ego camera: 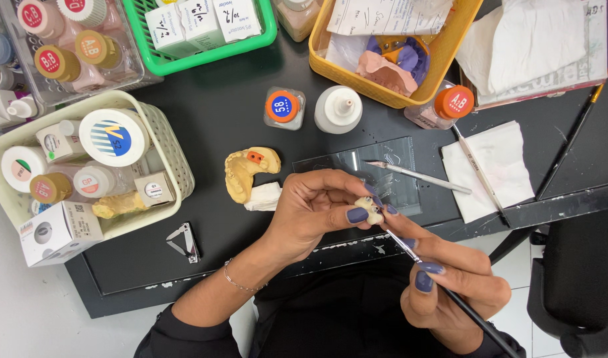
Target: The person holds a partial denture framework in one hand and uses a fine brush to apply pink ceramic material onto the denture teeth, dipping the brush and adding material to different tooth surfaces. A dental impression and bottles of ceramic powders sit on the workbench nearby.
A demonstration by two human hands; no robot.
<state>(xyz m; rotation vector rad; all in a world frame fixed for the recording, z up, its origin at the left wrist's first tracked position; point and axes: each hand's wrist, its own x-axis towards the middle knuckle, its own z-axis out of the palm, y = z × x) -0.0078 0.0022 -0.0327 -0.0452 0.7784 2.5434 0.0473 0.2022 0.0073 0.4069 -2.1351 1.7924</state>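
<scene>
A view from above shows a person's two hands working over a black table. The left hand has its fingers pinched around a small cream-coloured tooth-shaped piece, held up just above the near edge of the table. The right hand has its fingers pressed together around a thin black-handled brush, gripped like a pen, with the brush's tip touching the small piece.

Just behind the hands, a clear glass slab lies flat on the table, and a slim metal-handled blade tool rests across it. To the left of the slab sits a yellow plaster cast of a row of teeth, leaning on a small white block. Farther back stand a small jar with an orange lid and, just beside it, a white squeeze bottle. A yellow plastic basket holds pink and purple moulds and papers. At the left, a cream plastic basket is packed with jars and small boxes. A folded white paper towel lies at the right, near another orange-lidded jar.
</scene>
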